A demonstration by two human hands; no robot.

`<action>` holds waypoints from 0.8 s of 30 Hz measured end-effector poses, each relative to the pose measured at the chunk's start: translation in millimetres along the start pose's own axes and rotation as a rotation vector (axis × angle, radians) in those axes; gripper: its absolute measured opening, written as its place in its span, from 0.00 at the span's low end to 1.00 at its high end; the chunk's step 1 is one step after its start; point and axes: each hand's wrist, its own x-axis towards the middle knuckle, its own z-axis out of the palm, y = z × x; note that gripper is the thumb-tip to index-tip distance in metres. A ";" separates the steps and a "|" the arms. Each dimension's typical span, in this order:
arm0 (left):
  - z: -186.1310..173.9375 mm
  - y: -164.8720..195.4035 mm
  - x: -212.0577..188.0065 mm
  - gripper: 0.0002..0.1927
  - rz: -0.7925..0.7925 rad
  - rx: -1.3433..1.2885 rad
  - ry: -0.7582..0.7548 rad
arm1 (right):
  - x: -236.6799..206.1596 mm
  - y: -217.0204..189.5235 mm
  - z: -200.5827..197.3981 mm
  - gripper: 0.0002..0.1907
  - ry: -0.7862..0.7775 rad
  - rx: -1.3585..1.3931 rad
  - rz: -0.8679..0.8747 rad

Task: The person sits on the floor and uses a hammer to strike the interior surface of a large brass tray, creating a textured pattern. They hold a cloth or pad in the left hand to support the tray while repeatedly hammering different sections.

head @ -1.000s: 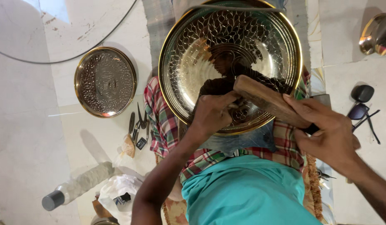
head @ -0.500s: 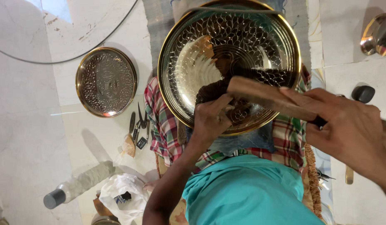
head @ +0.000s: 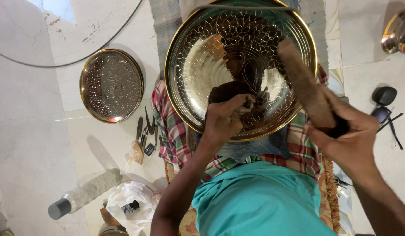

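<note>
Though held, mallet (head: 303, 83) pointing up-left

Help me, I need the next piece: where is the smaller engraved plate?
In the head view, the smaller engraved plate lies on the floor, left of the big brass tray, above the small tools.

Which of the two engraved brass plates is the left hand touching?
The large plate on the lap: the left hand rests on it. The smaller plate lies apart on the floor, untouched.
</note>
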 end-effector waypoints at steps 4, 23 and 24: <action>0.5 -3.8 2.7 0.29 -0.009 0.148 -0.039 | 11.4 -29.5 -6.8 0.35 -0.138 -0.533 0.043; -12.7 -11.1 29.8 0.34 0.029 0.193 -0.459 | -81.7 22.1 7.8 0.38 0.072 -0.425 0.099; -15.4 -11.0 32.9 0.36 0.109 0.125 -0.461 | -86.2 24.4 11.2 0.36 0.142 -0.366 0.083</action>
